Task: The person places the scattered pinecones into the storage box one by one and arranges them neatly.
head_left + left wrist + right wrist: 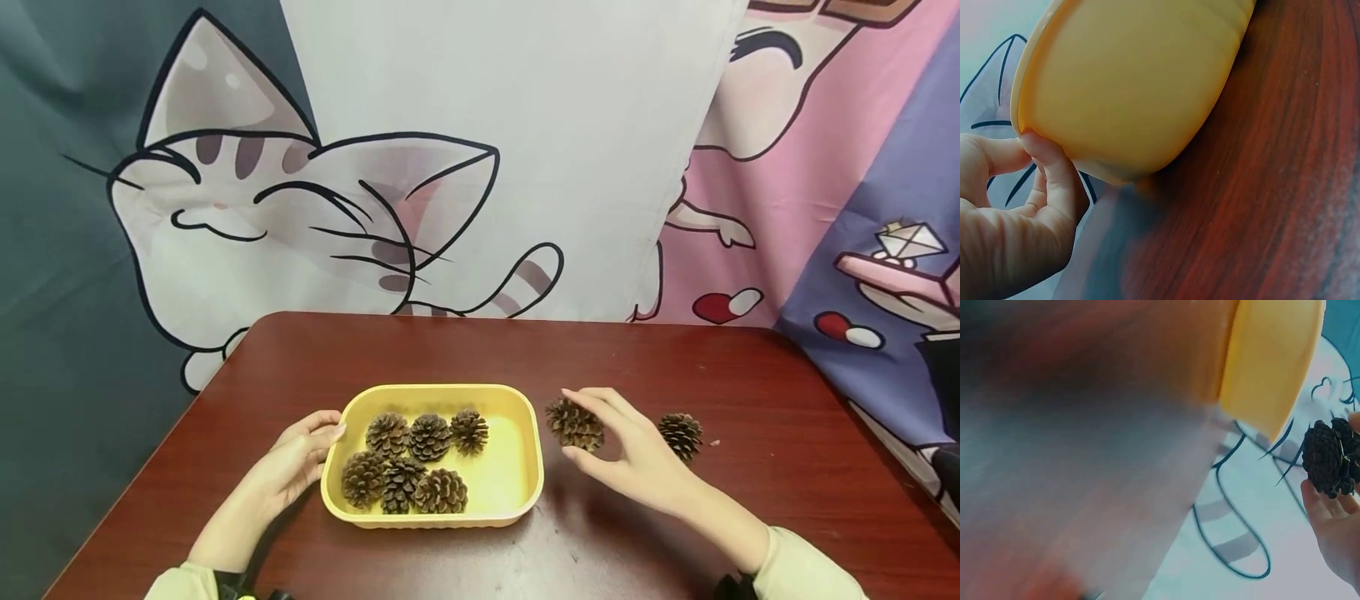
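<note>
A yellow rectangular tray point(517, 450) stands on the table with several brown pine cones point(430, 437) grouped in its left and middle part. My left hand point(300, 454) pinches the tray's left rim between thumb and fingers, which also shows in the left wrist view, where the rim point(1016, 94) meets the fingertips. To the right of the tray, my right hand point(637, 450) holds a pine cone point(573, 425) between thumb and fingers. In the right wrist view this pine cone point(1325, 459) appears dark, close to the tray's outer wall point(1266, 362).
Another pine cone point(681, 436) lies on the red-brown table point(637, 358), just right of my right hand. A small pale speck point(714, 442) is beside it. Behind the table's far edge hangs a cloth point(525, 83) printed with cartoon cats.
</note>
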Tool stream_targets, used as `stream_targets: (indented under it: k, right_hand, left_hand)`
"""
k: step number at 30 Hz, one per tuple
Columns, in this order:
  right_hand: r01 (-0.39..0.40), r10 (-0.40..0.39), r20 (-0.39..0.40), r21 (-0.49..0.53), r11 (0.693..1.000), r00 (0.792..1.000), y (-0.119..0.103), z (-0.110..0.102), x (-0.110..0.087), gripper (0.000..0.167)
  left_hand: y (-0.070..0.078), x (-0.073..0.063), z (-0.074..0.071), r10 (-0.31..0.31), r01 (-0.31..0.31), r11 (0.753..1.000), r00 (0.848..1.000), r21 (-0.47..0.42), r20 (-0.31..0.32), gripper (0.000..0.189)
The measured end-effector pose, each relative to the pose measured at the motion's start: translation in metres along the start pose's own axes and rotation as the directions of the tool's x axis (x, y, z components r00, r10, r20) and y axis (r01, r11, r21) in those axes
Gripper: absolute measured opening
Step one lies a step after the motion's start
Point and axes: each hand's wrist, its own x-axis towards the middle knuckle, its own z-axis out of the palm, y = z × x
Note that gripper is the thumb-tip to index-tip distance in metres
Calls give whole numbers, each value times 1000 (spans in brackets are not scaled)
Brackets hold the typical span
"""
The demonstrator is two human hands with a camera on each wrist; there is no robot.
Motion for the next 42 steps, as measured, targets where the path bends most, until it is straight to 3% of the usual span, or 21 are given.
stream_targets:
  k: [6,10,13,16,22,29,42]
  right_hand:
    - [84,-92,82,95,992,992,-12,17,20,64]
    - [128,-147,150,132,983,978,-21,26,29,60]
    - [100,-130,223,143,985,966,-29,31,33,59]
    - [29,-65,302,122,992,951,-37,35,35,57]
    - [-33,3,417,63,997,909,-44,40,38,56]
    - [21,-3,533,-27,999,846,-43,42,41,54]
    - [74,-23,657,-49,996,754,-35,56,56,51]
  left_hand:
    - [-6,-2,1,-17,16,1000,999,-10,-30,18]
    - [-4,-2,1,-1,1,1000,1000,-21,-16,17]
    - [-4,-1,2,-5,4,1000,1000,-28,-14,17]
    - [-4,-2,3,-14,13,1000,1000,-28,-26,16]
    - [-3,-2,6,-10,10,1000,999,-22,-36,17]
    - [0,1,9,-3,2,1000,999,-15,-51,16]
    - [-1,-4,7,11,-13,1000,996,-28,-85,13]
